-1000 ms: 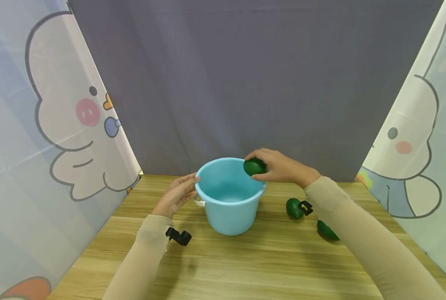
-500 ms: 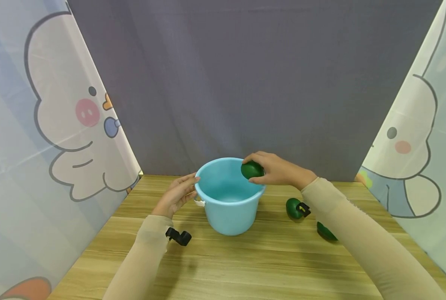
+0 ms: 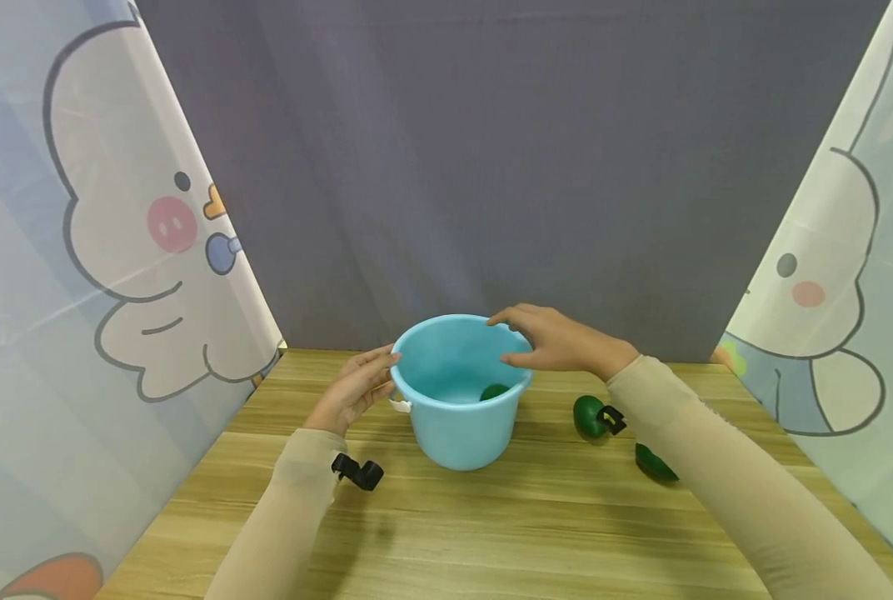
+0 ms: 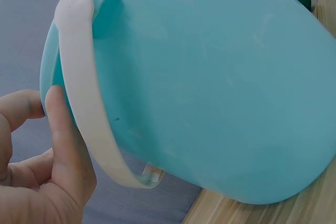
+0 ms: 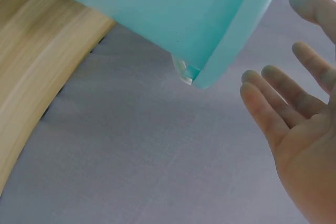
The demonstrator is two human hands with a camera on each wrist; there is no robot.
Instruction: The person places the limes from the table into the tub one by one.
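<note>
A light blue bucket (image 3: 461, 433) stands upright on the wooden table, its white handle (image 4: 86, 93) hanging down the side. At the bucket's left rim, my left hand (image 3: 352, 392) pinches the edge between thumb and fingers. Inside lies a dark green oval fruit (image 3: 494, 391), partly hidden by the near wall. Over the right rim hovers my right hand (image 3: 555, 340), fingers spread and holding nothing; the right wrist view shows this hand (image 5: 304, 140) apart from the bucket (image 5: 157, 9).
Right of the bucket, a dark green oval fruit (image 3: 589, 417) lies on the table (image 3: 446, 542). Another green fruit (image 3: 654, 463) is partly covered by the right sleeve (image 3: 716, 467). A grey curtain (image 3: 491, 167) hangs behind, with cartoon-printed cloths on both sides.
The green fruit left my right hand and now lies in the bucket. My right hand moved slightly left, then its fingers opened. My left hand and the bucket stayed put.
</note>
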